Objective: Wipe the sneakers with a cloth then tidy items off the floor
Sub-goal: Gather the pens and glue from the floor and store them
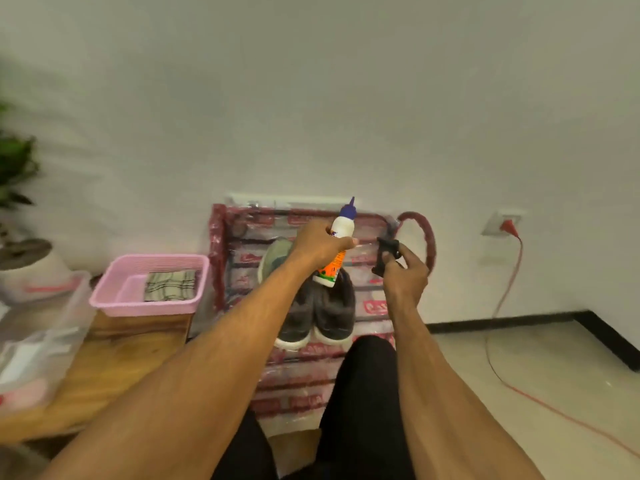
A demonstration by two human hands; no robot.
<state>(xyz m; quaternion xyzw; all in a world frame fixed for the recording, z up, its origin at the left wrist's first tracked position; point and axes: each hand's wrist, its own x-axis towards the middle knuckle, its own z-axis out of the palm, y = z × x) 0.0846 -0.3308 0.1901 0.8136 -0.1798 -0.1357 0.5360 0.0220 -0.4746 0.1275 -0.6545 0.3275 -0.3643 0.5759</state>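
My left hand (320, 245) grips a white squeeze bottle (341, 237) with a blue pointed cap and an orange label, held upright above the shoes. My right hand (403, 271) pinches a small black object (386, 254), which I cannot identify. A pair of grey sneakers (318, 313) with white soles stands side by side on a red wrapped rack (375, 306) against the wall, partly hidden by my left forearm. A folded checked cloth (169, 285) lies inside a pink plastic basket (117, 303) to the left.
The pink basket sits on a wooden surface (114, 358) beside clear plastic boxes (38, 341). A potted plant (17, 202) stands at far left. A red cable (509, 289) runs from a wall socket (504, 221) across the tiled floor (536, 375). My dark-trousered legs (363, 393) fill the bottom centre.
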